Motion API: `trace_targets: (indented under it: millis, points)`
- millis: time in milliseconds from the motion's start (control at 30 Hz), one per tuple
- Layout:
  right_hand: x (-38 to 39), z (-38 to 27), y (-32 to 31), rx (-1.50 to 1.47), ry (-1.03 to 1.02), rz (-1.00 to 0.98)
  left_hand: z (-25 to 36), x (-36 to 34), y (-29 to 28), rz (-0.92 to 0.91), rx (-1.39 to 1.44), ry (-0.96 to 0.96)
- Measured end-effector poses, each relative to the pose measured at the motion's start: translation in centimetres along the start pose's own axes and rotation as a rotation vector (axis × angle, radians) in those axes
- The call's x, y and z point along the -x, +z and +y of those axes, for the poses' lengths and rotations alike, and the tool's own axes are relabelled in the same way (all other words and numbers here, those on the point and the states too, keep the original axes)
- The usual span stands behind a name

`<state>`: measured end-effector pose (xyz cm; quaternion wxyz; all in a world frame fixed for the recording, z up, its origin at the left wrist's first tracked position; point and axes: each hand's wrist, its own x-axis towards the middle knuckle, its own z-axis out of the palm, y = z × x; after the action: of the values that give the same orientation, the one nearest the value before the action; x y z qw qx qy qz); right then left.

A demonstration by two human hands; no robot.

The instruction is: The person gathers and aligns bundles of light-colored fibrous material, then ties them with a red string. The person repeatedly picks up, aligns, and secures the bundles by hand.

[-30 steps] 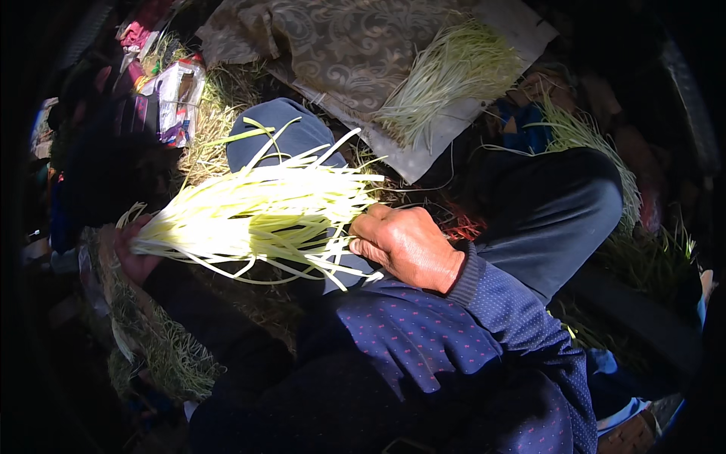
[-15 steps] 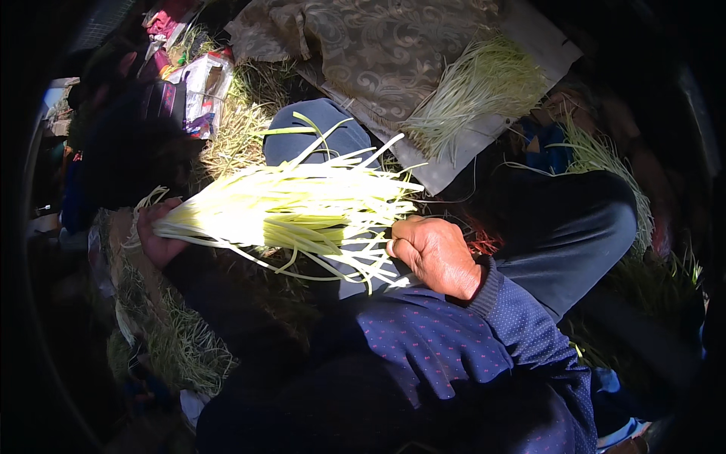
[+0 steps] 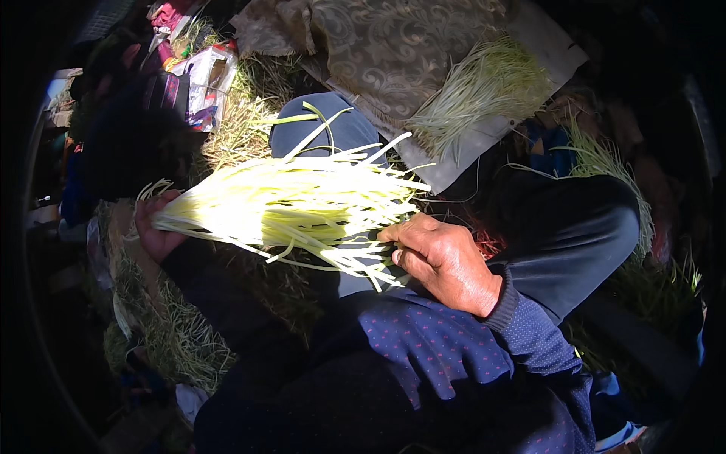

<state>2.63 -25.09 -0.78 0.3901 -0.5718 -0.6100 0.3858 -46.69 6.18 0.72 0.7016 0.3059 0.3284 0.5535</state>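
Observation:
A thick bunch of long, pale yellow-green chive-like stalks lies across above my lap, fanned out toward the right and partly washed out by sunlight. My left hand, in shadow, is closed round its narrow left end. At the spread right ends is my right hand, its index finger stretched toward the stalk tips and its thumb a little apart. No stalk shows clearly between those two; the other fingers are curled under and mostly hidden. Behind the bunch rises my bent knee in dark trousers.
A patterned grey cloth is spread ahead, with a pile of similar stalks on its right side. More stalks lie beyond my right knee. Loose dry grass is at the left. A printed plastic bag stands at the far left.
My right hand has shifted slightly right and down. Its closed grip at the stalk tips has loosened, the index finger now extended. The left hand keeps its hold.

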Motion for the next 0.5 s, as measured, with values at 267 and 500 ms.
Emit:
trace_targets:
  millis: [267,500]
  points:
    - [-2.4,-0.6,3.3,0.393,-0.274,0.084,0.0,-0.2,0.2,-0.026,-0.113,0.001]
    - [-3.0,-0.6,4.4,0.460,-0.264,0.114,-0.1,-0.7,0.4,0.001,-0.037,0.011]
